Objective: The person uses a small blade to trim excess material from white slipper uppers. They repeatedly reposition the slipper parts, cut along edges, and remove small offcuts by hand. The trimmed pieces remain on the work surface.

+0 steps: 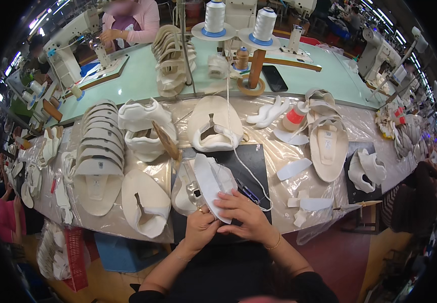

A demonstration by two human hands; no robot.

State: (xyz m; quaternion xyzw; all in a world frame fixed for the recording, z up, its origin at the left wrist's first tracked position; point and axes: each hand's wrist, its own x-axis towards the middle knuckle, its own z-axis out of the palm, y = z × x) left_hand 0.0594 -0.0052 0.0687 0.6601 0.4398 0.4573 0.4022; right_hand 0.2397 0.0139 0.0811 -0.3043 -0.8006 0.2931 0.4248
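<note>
Over the black mat (pixel 253 161) both hands hold work close to my body. A long, smooth white curved piece (pixel 206 177) lies against a white shoe upper (pixel 182 189), and part of the upper is hidden behind it. My left hand (pixel 200 230) pinches the near edge of the upper, by the lower end of the curved piece. Fingers of my right hand (pixel 246 217) lie across the curved piece, its thumb underneath. A dark pen-like tool (pixel 248 193) rests on the mat beside my right fingertips, and a white cord (pixel 243 164) hangs down past it.
Left stand a row of stacked shoe uppers (pixel 99 151) and a single upper (pixel 145 204). Ahead are another upper (pixel 216 121) and a wooden-looking pointed tool (pixel 165 141). Right are a red-and-white thread cone (pixel 295 117), an upper (pixel 328 151) and a brush (pixel 360 205). A co-worker (pixel 127 30) sits opposite.
</note>
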